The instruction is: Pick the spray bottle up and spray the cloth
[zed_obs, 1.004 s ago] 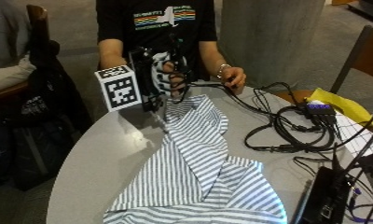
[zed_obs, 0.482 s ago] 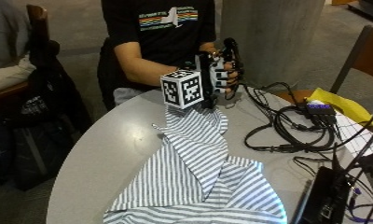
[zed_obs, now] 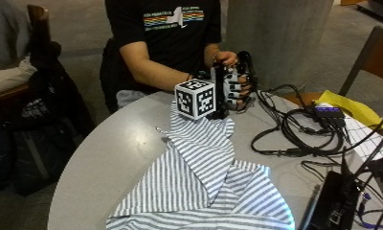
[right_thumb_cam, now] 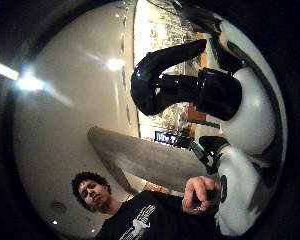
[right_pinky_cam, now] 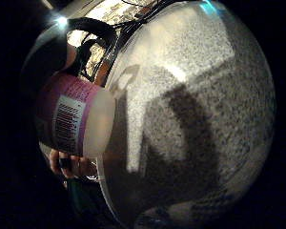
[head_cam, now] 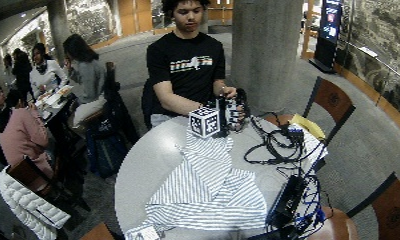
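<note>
My gloved right hand (zed_obs: 233,88) wraps round the spray bottle (right_pinky_cam: 71,119), upright at table (zed_obs: 108,158) edge, just behind striped cloth (zed_obs: 204,172); bare left hand (zed_obs: 226,57) on top.

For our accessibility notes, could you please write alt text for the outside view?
A person's black-gloved right hand grips a spray bottle upright at the far edge of a round grey table, the bare hand touching its top. A crumpled striped cloth lies in front, with tangled black cables beside it.
</note>
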